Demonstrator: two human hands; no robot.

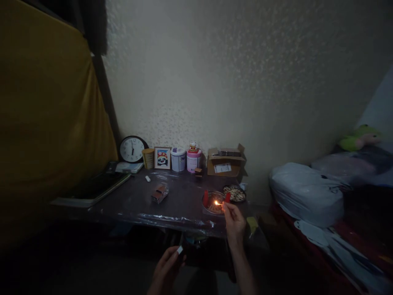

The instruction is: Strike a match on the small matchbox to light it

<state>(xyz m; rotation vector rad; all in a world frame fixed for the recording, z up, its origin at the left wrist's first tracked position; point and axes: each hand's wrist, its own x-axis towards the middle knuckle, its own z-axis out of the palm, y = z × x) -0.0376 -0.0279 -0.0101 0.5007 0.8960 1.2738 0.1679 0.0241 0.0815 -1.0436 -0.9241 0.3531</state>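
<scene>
My right hand (236, 223) pinches a burning match (219, 203), its flame pointing left above a round metal dish (211, 212). Two red pieces (205, 198) that look like candles stand at the dish's left and right sides. Low in front of the table's edge, my left hand (167, 264) is closed around a small matchbox (179, 249); only its white end shows. Behind the dish, to the right, a dark round tray (245, 196) holds many pale matchsticks. A plastic-wrapped pack of brown boxes (160, 194) lies left of the dish.
Along the wall stand a clock (132, 149), a woven cup (147, 159), a framed picture (162, 158), a white tin (178, 159), a pink tin (194, 161) and a cardboard box (225, 166). A small brown box (198, 172) sits before them. White bags (307, 192) lie right.
</scene>
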